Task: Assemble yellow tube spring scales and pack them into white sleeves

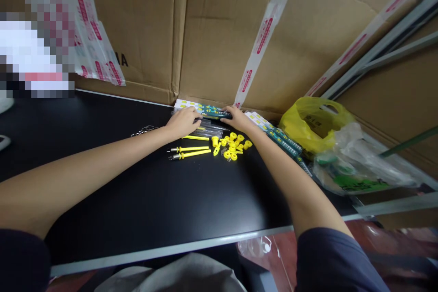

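Observation:
Both arms reach to the far edge of the black table (143, 200). My left hand (183, 121) and my right hand (236, 118) each grip an end of a flat printed packaging card (210, 111) with a clear plastic sleeve, lying against the cardboard wall. Just in front lie two yellow pen-like rods with metal tips (190, 152), a third thin yellow rod (195, 138), and a small heap of yellow plastic caps and fittings (232, 145).
More printed cards (273, 131) lie in a row to the right. A yellow plastic bag (313, 123) and clear bags (352, 164) sit at the right edge. A small metal chain (143, 130) lies left of my hands. Cardboard walls (219, 32) close off the back.

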Demonstrator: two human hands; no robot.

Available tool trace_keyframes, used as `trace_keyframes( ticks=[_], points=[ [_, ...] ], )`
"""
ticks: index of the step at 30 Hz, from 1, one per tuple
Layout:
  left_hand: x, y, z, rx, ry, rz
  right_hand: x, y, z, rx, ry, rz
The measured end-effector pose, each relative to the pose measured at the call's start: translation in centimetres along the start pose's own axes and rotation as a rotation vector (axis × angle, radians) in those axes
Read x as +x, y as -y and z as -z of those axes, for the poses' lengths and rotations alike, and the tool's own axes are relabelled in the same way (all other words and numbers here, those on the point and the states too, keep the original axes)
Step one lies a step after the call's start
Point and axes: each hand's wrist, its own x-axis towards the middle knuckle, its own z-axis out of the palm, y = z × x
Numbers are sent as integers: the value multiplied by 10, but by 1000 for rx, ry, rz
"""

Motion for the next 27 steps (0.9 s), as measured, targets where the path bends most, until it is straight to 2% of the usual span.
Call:
trace_keyframes(
  ticks=[9, 12, 14, 15, 18, 20, 23, 27],
  points=[
    [-2, -1, 5, 15, -50, -8, -1, 20, 4, -256, -5, -123],
    [-3, -2, 8, 23, -39, -23, -10, 40, 12, -290, -49, -120],
    [-3, -2, 8, 28, -24, -29, -29, 62, 17, -228, -133, 40],
    [-3, -1, 8, 28, -17, -31, -43, 76, 19, -148, -128, 193],
    [-5, -2, 9, 22, -7, -32, -89, 113, 17, -11, 9, 669],
    [-8, -4, 11, 13, -11, -32, -113, 128, 10, -68, 58, 852],
    [-16, -11, 19, 0, -23, -60, -124, 137, -5, -183, 45, 940],
    [-38, -20, 37, -54, -86, -164, -103, 139, -22, -268, 2, 905]
  ],
)
